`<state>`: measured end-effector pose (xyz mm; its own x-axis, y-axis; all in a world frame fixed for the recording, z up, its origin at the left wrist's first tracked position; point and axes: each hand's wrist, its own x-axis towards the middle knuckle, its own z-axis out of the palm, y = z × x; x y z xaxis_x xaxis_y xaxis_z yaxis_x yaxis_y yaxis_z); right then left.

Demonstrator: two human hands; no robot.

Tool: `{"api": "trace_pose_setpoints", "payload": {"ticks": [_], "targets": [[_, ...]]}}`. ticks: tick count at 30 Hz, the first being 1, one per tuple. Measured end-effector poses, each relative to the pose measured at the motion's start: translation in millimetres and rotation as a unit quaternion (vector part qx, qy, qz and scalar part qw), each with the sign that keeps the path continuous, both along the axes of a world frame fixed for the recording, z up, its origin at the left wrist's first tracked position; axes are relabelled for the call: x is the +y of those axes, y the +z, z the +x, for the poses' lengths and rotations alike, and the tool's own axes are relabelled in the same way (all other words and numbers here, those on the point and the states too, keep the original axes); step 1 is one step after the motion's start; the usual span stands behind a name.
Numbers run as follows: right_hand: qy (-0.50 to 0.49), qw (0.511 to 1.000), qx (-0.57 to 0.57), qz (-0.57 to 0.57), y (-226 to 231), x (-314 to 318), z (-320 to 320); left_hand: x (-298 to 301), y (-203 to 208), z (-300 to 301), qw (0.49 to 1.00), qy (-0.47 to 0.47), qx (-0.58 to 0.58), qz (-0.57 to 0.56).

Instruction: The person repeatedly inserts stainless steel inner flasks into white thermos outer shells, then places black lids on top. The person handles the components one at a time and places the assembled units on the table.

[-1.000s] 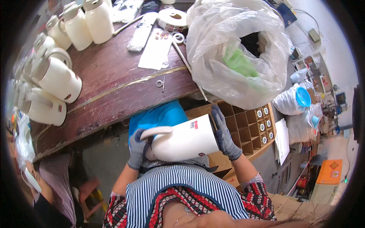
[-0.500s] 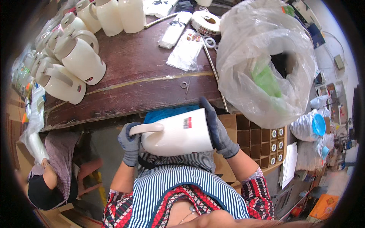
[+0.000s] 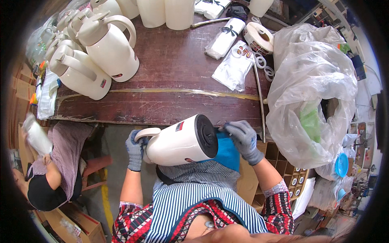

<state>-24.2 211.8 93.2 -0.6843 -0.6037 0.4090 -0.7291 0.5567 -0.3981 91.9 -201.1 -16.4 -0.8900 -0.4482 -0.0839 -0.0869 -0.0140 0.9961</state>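
A cream thermos jug (image 3: pixel 176 143) lies on its side above my lap, its black round base facing right. At its left end, my gloved left hand (image 3: pixel 135 150) is closed around the handle. Small labels show on the jug's side. My gloved right hand (image 3: pixel 244 141) is off the jug, right of the base, with its fingers loosely bent toward it and their tips blurred. I see nothing held in it. A blue cloth (image 3: pixel 227 156) lies over my lap beneath the jug, just left of my right hand.
Several similar jugs (image 3: pixel 113 48) stand on the dark wooden table (image 3: pixel 170 81). Toward the right are a label roll (image 3: pixel 258 38), clear bags (image 3: pixel 235 67), white rings (image 3: pixel 260 61) and a large plastic bag (image 3: pixel 312 97). A divided carton (image 3: pixel 283 168) sits below; a co-worker (image 3: pixel 56 162) is at left.
My right hand has come off the jug's base and moved right. The jug has tilted so that its black base shows. The view has shifted, and the co-worker's white package has risen.
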Motion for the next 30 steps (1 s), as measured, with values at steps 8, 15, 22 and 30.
{"api": "trace_pose_setpoints", "payload": {"ticks": [8, 15, 22, 30], "targets": [[0.066, 0.991, -0.119, -0.017, 37.0, -39.2, 2.3, 7.1, 5.9, -8.9, 0.999, 0.013, 0.014, -0.05], [-0.231, 0.714, -0.602, -0.273, -65.4, -13.3, 51.1, 22.0, 101.3, -10.7, 0.793, -0.015, 0.229, -0.564], [-0.134, 0.656, -0.688, -0.28, -77.3, -8.4, 81.3, 29.5, 152.7, 6.1, 0.702, -0.055, 0.25, -0.665], [-0.166, 0.816, -0.432, -0.345, -1.6, -55.3, 12.5, -22.9, 295.1, -63.3, 0.521, -0.059, 0.303, -0.796]]}}
